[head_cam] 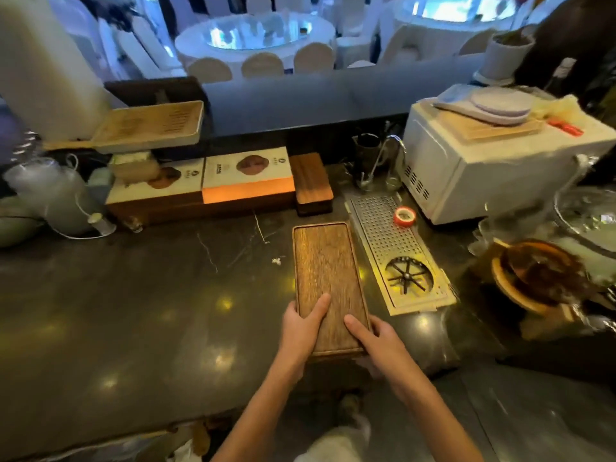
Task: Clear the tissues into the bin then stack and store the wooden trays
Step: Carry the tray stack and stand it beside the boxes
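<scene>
A long brown wooden tray [325, 271] lies lengthwise on the dark marble counter [150, 295], its near end at the counter's front edge. My left hand [301, 331] grips the tray's near left corner, thumb on its top face. My right hand [375, 346] grips the near right corner the same way. Behind it, a stack of dark wooden trays [313, 183] sits against the back. A tiny white tissue scrap [276, 261] lies on the counter left of the held tray. No bin shows.
A perforated metal drip tray [393, 251] with a red tape roll [405, 216] runs right of the tray. A white oven [483, 165] stands back right; boxes [248, 175] and a pale bamboo tray [150, 126] back left. Bowls [536, 275] crowd the far right.
</scene>
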`<state>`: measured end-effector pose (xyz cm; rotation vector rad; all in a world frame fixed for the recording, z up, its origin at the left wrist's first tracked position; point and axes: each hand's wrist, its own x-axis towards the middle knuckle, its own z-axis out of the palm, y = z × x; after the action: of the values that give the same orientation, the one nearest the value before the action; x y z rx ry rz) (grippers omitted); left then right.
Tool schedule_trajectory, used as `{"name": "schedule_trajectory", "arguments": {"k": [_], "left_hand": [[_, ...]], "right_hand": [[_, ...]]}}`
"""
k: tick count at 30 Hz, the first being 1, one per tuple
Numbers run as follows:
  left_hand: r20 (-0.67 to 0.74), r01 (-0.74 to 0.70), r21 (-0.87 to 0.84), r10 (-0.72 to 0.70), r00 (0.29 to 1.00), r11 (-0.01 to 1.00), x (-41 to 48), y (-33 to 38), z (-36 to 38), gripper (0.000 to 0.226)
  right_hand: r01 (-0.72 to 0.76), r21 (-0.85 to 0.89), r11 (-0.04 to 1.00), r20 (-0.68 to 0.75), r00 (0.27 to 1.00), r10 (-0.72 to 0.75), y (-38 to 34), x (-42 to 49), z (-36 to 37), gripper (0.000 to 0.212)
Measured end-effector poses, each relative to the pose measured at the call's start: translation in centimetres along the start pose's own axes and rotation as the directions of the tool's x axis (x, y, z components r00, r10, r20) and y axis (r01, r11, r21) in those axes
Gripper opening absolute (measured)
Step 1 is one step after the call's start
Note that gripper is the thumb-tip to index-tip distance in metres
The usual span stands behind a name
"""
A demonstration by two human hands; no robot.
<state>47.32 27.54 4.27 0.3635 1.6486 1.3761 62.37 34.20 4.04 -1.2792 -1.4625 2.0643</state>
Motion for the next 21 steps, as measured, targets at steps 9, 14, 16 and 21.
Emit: {"name": "schedule_trajectory", "arguments": {"k": [9,14,16,21], "left_hand": [[0.009,0.033,-0.062,-0.033,0.999,0.998,14.3,8.4,3.6,0.059],[-0.026,0.098,-0.185,-0.104,0.994,0.978,21.3,11.7,4.4,0.066],[-0.047,0.134,-0.268,-0.152,0.987,0.954,23.7,12.4,4.4,0.065],[-0.017,0.214,-0.594,-0.278,0.96,0.775,29.3,13.9,4.2,0.057]], "right_hand": [[-0.017,-0.062,0.998,0.069,0.997,0.021,-10.7,14.5,-3.7,0.062],[-0.067,-0.046,0.997,0.079,0.994,0.071,-14.3,23.5,-4.3,0.069],[-0.093,-0.049,0.994,0.072,0.993,0.096,-15.4,27.4,-4.2,0.069],[-0.108,-0.111,0.988,0.096,0.988,0.119,-16.8,35.5,-3.6,0.059]]}}
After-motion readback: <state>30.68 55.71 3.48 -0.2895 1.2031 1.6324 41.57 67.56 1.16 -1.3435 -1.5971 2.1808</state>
